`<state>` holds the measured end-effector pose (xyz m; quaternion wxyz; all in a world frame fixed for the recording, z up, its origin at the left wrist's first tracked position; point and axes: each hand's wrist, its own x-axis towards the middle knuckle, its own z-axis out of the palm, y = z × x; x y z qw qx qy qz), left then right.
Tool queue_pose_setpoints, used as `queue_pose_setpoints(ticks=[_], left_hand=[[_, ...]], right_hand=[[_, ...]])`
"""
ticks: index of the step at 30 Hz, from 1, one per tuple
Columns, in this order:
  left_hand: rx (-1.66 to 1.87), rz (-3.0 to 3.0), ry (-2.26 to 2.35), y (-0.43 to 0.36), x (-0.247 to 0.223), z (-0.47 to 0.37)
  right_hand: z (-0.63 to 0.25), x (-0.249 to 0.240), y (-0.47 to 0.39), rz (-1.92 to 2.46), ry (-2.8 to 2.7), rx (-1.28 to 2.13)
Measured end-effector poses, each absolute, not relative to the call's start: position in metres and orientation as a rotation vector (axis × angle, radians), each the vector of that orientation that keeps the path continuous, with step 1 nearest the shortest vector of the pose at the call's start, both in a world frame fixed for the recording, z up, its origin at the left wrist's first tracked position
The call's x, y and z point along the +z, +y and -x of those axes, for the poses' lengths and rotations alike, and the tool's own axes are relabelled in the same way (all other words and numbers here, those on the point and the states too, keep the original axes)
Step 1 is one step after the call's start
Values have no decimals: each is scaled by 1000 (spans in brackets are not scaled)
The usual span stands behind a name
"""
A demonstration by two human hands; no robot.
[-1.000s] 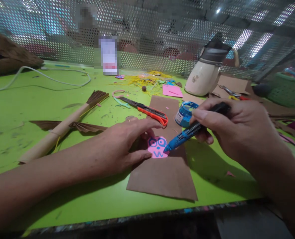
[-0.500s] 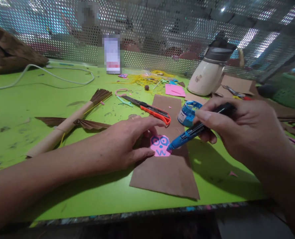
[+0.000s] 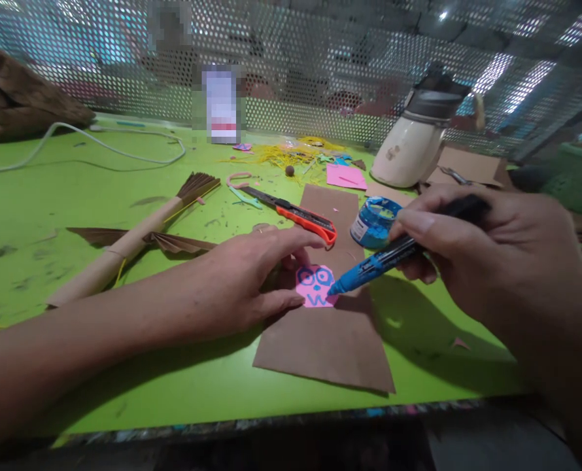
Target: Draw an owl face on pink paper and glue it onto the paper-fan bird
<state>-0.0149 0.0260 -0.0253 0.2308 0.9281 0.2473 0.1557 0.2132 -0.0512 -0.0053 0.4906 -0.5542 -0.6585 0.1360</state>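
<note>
Cutout (image 3: 310, 299) of pink paper, a face drawn on it in blue: two ringed eyes, a small nose, a zigzag mouth. Lies flat on brown paper (image 3: 320, 340), nearer its lower part, on the green bench (image 3: 173, 392).

Marker (image 3: 379, 265), blue-stained, tilted, tip at the right end of the mouth line; looks to be in contact. Held in the right hand (image 3: 497, 255), fingers closed round the barrel, thumb on the near side. Left hand (image 3: 237, 281): thumb and index finger spread apart, thumb tip at the cutout's left edge, other fingers curled under and partly hidden. How hard they press, cannot tell.

Step in hand, by my reading: inking the mouth. Any further stroke calls for light tip pressure and a steady left thumb, since so small a piece could slide or turn; wet ink might smear.

Cutter (image 3: 308, 219), orange-handled, handle over the brown paper, just beside the left index finger; contact unclear. Open jar (image 3: 367, 232) of blue, right of the brown paper. Pleated paper and a paper tube (image 3: 107, 265) beyond the left forearm. Farther back: pink sheet (image 3: 344, 176), yellow strands (image 3: 281, 156), pale jug (image 3: 403, 154), perforated screen (image 3: 291, 59).
</note>
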Motion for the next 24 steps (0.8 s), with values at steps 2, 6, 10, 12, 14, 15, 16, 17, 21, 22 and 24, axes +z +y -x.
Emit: queue_pose_setpoints(ticks=[2,6,10,12,14,15,16,17,21,22,24], left_hand=[[433,-2554,690,25,-25,15],[444,-2544,688,25,-26,15],[433,-2548,677,26,-26,16],[423,-2537,683,26,-25,16],[410,-2520,703,25,-22,16],[397,-2510,716,24,-21,16],[379,-2500,728,24,-20,16],[361,-2489,739,23,-20,16],[318,-2453,749,22,-19,16],[317,-2448,753,23,-19,16],[303,-2444,758,24,-19,16]], right_hand=[[-215,-6,-51,1345,-1548,343],[-214,-9,-50,1355,-1596,338],[-212,-10,-49,1340,-1532,373],[-213,-5,-47,1286,-1393,395],[-217,3,-43,1200,-1214,380],[-220,9,-41,1155,-1130,355],[-223,14,-38,1117,-1054,320],[-228,19,-35,1094,-990,274],[-250,23,-22,1097,-902,69],[-254,19,-19,1121,-920,45],[-261,11,-12,1272,-1005,-1]])
